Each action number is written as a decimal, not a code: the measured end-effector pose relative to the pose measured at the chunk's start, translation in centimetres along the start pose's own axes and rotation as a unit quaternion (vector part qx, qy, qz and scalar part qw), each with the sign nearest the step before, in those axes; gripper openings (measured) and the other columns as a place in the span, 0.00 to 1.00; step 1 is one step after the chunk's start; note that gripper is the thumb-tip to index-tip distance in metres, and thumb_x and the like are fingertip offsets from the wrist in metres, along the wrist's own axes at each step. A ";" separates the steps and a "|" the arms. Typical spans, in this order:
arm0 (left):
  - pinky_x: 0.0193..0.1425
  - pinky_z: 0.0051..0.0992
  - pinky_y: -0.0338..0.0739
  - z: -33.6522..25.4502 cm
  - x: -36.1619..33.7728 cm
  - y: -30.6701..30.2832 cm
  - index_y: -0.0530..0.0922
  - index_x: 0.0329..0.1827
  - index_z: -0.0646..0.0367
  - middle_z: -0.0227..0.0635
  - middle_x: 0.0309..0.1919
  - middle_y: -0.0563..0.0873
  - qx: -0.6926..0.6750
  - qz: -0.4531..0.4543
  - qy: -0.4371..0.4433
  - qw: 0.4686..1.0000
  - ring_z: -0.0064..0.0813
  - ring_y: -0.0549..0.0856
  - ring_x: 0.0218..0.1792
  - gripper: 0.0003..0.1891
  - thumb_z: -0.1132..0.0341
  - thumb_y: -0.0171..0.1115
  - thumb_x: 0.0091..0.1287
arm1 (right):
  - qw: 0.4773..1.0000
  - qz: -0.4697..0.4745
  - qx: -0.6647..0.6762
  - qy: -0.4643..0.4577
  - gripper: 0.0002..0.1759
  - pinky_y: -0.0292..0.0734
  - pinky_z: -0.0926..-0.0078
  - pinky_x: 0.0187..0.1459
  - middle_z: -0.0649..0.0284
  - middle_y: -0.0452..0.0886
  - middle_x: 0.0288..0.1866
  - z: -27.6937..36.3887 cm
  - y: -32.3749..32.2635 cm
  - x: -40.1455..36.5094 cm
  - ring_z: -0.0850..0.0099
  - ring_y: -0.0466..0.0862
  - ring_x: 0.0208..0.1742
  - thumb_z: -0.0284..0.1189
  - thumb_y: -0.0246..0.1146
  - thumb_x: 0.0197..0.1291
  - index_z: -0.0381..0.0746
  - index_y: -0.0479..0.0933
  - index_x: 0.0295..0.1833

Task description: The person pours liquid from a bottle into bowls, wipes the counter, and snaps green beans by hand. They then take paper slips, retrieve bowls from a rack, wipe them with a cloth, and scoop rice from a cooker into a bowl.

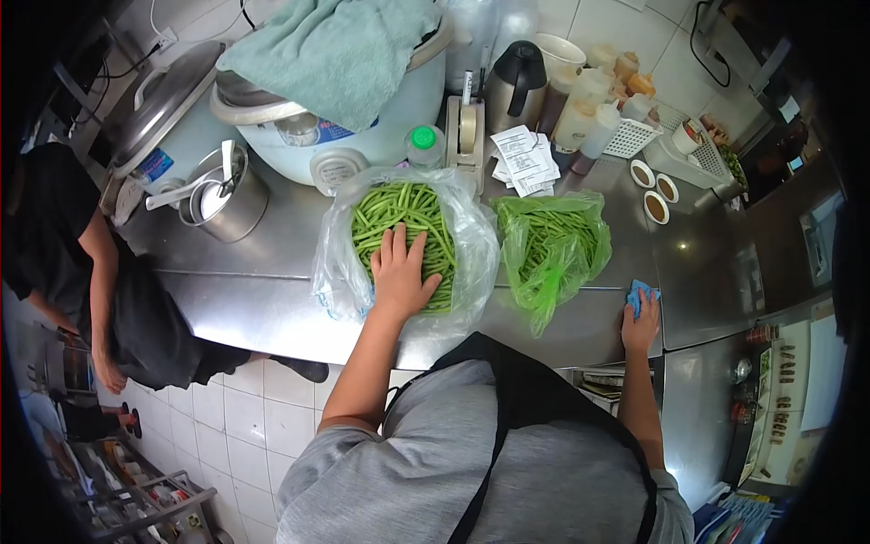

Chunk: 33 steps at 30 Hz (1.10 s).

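- Left hand (401, 276) lies on the green beans (430, 205) in the clear bag (475, 231) on the worktop (245, 304), its fingers spread open.
- Right hand (642, 328) touches the blue cloth (636, 294); I cannot tell if its fingers grip.
- A light palm should keep the green beans unbroken.

can't see the green beans (412, 198) beneath the left hand (399, 279), toward nine o'clock! can't read the receipts (527, 161) at one, too tiny! catching only part of a co-worker (59, 236), cut off far out at nine!
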<state>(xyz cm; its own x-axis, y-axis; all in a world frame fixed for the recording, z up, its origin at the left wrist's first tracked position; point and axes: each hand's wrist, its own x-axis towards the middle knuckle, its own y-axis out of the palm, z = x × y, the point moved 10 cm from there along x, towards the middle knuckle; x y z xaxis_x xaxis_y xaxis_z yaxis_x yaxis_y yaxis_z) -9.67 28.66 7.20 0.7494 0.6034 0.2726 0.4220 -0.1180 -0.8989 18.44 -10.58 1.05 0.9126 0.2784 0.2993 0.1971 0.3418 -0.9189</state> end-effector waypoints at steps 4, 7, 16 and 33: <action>0.56 0.44 0.55 -0.4 -0.5 0.1 0.65 0.55 0.52 0.44 0.56 0.63 0.009 0.001 -0.013 1.000 0.47 0.58 0.58 0.32 0.57 0.63 0.44 | 1.000 -0.001 -0.001 0.001 0.25 0.52 0.56 0.58 0.60 0.59 0.62 -0.1 0.0 0.0 0.60 0.58 0.62 0.37 0.54 0.49 0.51 0.65 0.56; 0.53 0.42 0.60 -0.9 -0.7 -0.5 0.67 0.53 0.51 0.41 0.51 0.67 0.009 -0.003 -0.008 1.000 0.44 0.62 0.54 0.30 0.58 0.64 0.43 | 1.000 -0.006 0.008 -0.003 0.25 0.52 0.56 0.57 0.60 0.59 0.62 -0.2 -0.2 0.0 0.60 0.59 0.62 0.37 0.54 0.49 0.50 0.65 0.56; 0.53 0.35 0.64 -0.9 0.3 -1.5 0.70 0.48 0.60 0.47 0.45 0.72 -0.088 0.025 0.016 0.996 0.45 0.69 0.48 0.24 0.61 0.60 0.48 | 0.999 -0.023 0.028 -0.009 0.24 0.53 0.57 0.57 0.58 0.61 0.60 -0.1 -0.8 -0.4 0.59 0.60 0.61 0.37 0.56 0.46 0.48 0.68 0.53; 0.48 0.36 0.65 -16.9 -1.3 7.6 0.70 0.48 0.57 0.45 0.45 0.72 -0.066 0.137 0.305 0.940 0.44 0.69 0.48 0.26 0.57 0.63 0.45 | 0.998 -0.030 0.041 0.038 0.23 0.52 0.61 0.59 0.58 0.62 0.60 -0.6 -1.6 -0.8 0.60 0.59 0.62 0.37 0.56 0.44 0.49 0.70 0.51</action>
<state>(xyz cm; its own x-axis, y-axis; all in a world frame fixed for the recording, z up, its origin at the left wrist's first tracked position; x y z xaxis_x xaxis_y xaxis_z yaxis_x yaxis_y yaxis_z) 1.24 13.65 5.78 0.9754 -0.0233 0.2192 0.2001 -0.3234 -0.9249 17.61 -11.88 2.10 0.9250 0.1873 0.3305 0.2256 0.4293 -0.8746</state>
